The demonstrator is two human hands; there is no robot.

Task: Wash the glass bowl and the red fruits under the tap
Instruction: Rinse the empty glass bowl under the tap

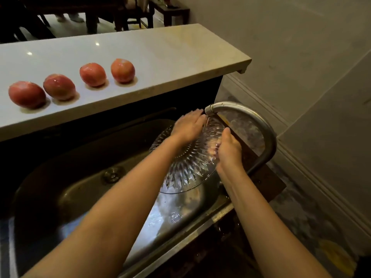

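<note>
The glass bowl (188, 157) is held tilted over the metal sink (66, 177), just under the mouth of the curved tap (247, 113); it does not rest on the sink floor, it hangs between the two hands. The left hand (188, 127) lies flat and open inside the bowl, with the fingers stretched toward the tap, so it seems to rub the inner wall rather than to grip; the right hand (228, 151) is closed on the rim at the right side, thumb on the inside and the other fingers behind the glass, and it carries most of the weight, I think. The four red fruits (27, 94) (59, 87) (92, 74) (122, 70) stand in a row on the white counter (160, 49) behind the sink, well apart from the bowl; their skin shines and there is a wet-looking mark under each, so perhaps they are already rinsed, but I cannot be sure. About the handling: the bowl is thick cut glass with ribs, so it is probably heavy and completely stiff; wet glass is slippery, and it would break or chip if it hits the steel sink or the tap, which is very near to the rim. The ribbed rim gives the best hold, with the thumb hooked over the edge; a second hand under the base would be safer than one flat palm; the fruits are firm and round, and may roll on the smooth counter.
</note>
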